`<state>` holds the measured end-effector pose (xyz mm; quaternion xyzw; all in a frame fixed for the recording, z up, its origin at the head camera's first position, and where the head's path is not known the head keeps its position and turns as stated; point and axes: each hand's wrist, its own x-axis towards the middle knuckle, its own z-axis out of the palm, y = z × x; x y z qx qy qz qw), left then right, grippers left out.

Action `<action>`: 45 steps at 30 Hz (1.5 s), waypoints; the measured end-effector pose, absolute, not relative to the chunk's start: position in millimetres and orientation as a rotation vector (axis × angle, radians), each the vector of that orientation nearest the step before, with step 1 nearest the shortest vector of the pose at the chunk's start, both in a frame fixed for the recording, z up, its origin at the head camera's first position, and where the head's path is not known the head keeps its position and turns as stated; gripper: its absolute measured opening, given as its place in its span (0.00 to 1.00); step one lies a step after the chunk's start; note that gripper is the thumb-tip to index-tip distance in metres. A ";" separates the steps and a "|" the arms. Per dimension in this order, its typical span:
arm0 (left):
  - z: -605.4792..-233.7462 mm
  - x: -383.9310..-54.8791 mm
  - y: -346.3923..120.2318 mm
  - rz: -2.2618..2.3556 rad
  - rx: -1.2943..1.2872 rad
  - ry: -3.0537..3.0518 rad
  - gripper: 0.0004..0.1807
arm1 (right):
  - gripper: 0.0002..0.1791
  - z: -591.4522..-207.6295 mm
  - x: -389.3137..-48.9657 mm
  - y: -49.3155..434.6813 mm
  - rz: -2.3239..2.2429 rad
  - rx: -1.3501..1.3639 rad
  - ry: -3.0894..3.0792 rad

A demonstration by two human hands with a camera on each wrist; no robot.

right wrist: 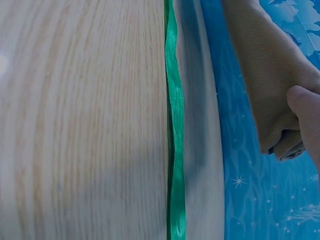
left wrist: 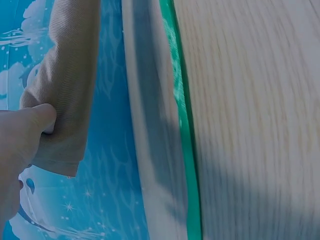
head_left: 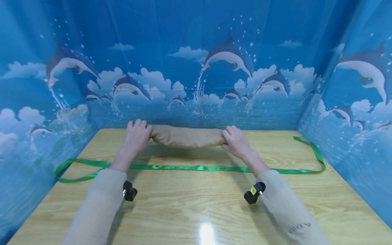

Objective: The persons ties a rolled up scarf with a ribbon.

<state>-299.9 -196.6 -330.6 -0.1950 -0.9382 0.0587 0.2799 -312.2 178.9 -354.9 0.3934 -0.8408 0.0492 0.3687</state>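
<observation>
A rolled brown cloth (head_left: 188, 137) hangs above the far part of the table, held level between both hands. My left hand (head_left: 139, 135) grips its left end; in the left wrist view the thumb presses on the ribbed fabric (left wrist: 70, 85). At the other end my right hand (head_left: 237, 141) holds the roll, and the right wrist view shows folded layers at the cloth's (right wrist: 272, 75) end. Below and nearer lies a green ribbon (head_left: 196, 168), stretched across the table, looped at the left and curving back at the right. Both forearms pass over it.
The wooden table (head_left: 183, 204) spans the view, with a bright light reflection near its front. Blue curtains (head_left: 171, 41) printed with dolphins stand behind it and along both sides. A small black device (head_left: 130, 191) sits at each wrist.
</observation>
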 end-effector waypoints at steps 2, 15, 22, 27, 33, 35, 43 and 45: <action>-328.7 -300.6 -193.6 0.158 -0.521 -2.527 0.18 | 0.14 -354.2 -311.6 181.4 0.127 1.001 -2.159; -326.0 -304.1 -182.4 0.177 -0.531 -2.594 0.18 | 0.13 -347.8 -302.0 191.8 0.067 0.956 -2.123; -325.2 -306.7 -175.8 0.189 -0.560 -2.575 0.17 | 0.13 -346.0 -299.9 197.5 0.074 0.966 -2.089; -326.5 -308.3 -172.0 0.194 -0.566 -2.556 0.16 | 0.13 -343.6 -298.5 203.5 0.076 0.986 -2.087; -327.9 -307.8 -167.4 0.185 -0.565 -2.520 0.14 | 0.15 -342.5 -294.3 214.1 0.080 1.024 -2.082; -328.2 -307.9 -165.9 0.183 -0.565 -2.510 0.15 | 0.15 -342.0 -293.0 217.7 0.078 1.035 -2.076; -328.6 -308.0 -160.2 0.169 -0.581 -2.497 0.16 | 0.16 -343.3 -291.8 229.8 0.065 1.088 -2.067; -328.9 -308.3 -158.9 0.169 -0.588 -2.492 0.16 | 0.16 -343.9 -291.7 231.7 0.065 1.096 -2.072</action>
